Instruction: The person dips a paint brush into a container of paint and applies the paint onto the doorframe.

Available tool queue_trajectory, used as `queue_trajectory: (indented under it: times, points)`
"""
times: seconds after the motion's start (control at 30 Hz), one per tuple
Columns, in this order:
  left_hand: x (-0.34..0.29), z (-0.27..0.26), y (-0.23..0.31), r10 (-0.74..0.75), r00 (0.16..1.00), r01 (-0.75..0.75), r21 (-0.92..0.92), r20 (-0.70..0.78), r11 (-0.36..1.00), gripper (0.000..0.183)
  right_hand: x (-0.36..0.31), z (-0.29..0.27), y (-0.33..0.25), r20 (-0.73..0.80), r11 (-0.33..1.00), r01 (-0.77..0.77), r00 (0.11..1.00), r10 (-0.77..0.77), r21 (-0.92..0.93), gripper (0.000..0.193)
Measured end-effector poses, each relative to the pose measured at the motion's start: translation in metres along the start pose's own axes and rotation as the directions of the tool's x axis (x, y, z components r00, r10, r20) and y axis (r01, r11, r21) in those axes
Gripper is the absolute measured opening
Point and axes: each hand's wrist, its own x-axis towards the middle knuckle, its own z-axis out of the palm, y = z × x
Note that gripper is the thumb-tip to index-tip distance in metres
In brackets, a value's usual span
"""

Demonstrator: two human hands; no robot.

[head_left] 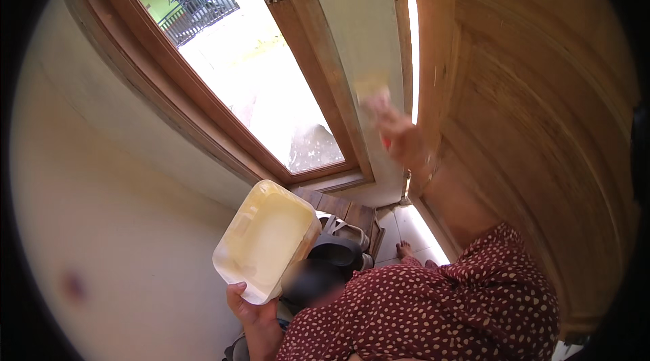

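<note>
One left hand [256, 310] grips cream plastic tray [235, 238] by near rim. Right hand [406, 145], motion-blurred, closed around paintbrush [372, 87], farther right.

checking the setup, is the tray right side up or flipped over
The tray is right side up: its hollow inside shows from above. Exact tilt is unclear.

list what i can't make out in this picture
Head view:
- tool in the right hand: exact kind lost to motion blur
- some left hand fingers: hidden by the pale tray
- ground outside: detail washed out by glare
- wooden bench: partly hidden behind the tray and dark items
</note>
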Motion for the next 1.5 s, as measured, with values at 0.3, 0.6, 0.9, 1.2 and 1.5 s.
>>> queue_trajectory:
  times: [0.3, 0.6, 0.9, 1.2, 1.5]
  points:
    - [0.01, 0.015, 0.007, -0.034, 0.999, 0.034, 0.02, 0.015, 0.999, 0.081, 0.006, 0.008, 0.037, 0.414, 0.931, -0.363, 0.855, 0.313, 0.046, 0.019]
    - [0.035, 0.058, -0.039, -0.051, 0.998, 0.053, 0.058, -0.026, 0.997, 0.077, 0.206, -0.108, 0.02, -0.282, 0.948, 0.287, 0.929, -0.241, 0.135, 0.015]
    - [0.037, 0.065, -0.032, -0.025, 0.998, 0.025, -0.001, 0.062, 1.0, 0.076, 0.064, -0.04, 0.038, 0.015, 0.997, 0.061, 0.998, -0.062, 0.043, 0.023]
    - [-0.036, 0.028, 0.031, 0.005, 0.987, 0.016, -0.129, 0.162, 0.991, 0.077, 0.113, -0.117, -0.056, 0.439, 1.0, -0.004, 0.898, 0.013, -0.021, 0.021]
    - [-0.087, -0.011, 0.06, 0.066, 0.975, -0.024, -0.194, 0.214, 0.981, 0.078, 0.334, -0.281, -0.201, -0.456, 0.881, 0.459, 0.763, -0.458, -0.117, 0.022]
